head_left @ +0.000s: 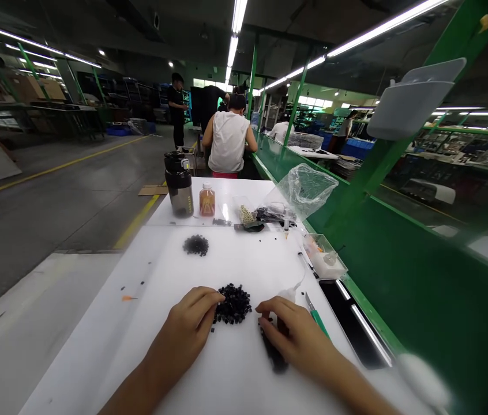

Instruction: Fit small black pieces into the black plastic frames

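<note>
Small black pcs. are heaped at the ctr. of the frame, a bit below the middle, on the white work surface. For good handling, one pc. at a time should prob. be taken from the loose edge of the heap, w/ a light fingertip pinch, so that neighbours aren't dragged along. Strays nr. the heap's lower edge may be more easily picked than those in the thick of it. Care is advised w/ the green-handled knife, lower right of ctr.: it lies just beyond the R hand, blade bare, and could be brushed by the knuckles.

The L hand is set at the heap's left edge, its forearm brought up from the bottom of the frame, left of ctr.; fingers are bent, w/ the tips brought together at the pcs. Whether a pc. is pinched can't be told. The R hand is held right of the heap, apart from it, w/ thumb & index curved toward each other above a dark strip. Its grip can't be told either, as the strip is partly hidden by the fingers. The R forearm is angled in from the lower right.
</note>
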The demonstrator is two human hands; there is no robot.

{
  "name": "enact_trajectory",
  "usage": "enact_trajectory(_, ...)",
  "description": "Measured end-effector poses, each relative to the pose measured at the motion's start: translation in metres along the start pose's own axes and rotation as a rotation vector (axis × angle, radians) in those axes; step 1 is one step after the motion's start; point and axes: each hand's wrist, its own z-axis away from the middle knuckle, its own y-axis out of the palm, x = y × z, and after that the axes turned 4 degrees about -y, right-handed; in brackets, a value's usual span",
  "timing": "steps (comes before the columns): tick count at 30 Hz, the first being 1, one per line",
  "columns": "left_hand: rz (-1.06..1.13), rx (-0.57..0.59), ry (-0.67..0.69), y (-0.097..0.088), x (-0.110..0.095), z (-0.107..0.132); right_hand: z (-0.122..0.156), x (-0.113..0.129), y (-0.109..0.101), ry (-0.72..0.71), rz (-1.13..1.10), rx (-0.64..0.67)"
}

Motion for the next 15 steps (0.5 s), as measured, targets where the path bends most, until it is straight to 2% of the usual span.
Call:
enact_trajectory(9, -0.007, -0.002, 0.015, -0.002, 0.001, -0.001, -0.026, 0.009, 0.018, 0.163, 0.272, 0.025)
enact_trajectory(15, -0.015, 0.020, 0.031, 0.000, 0.004, 0.000, -0.027, 0.009, 0.018, 0.123, 0.244, -0.006)
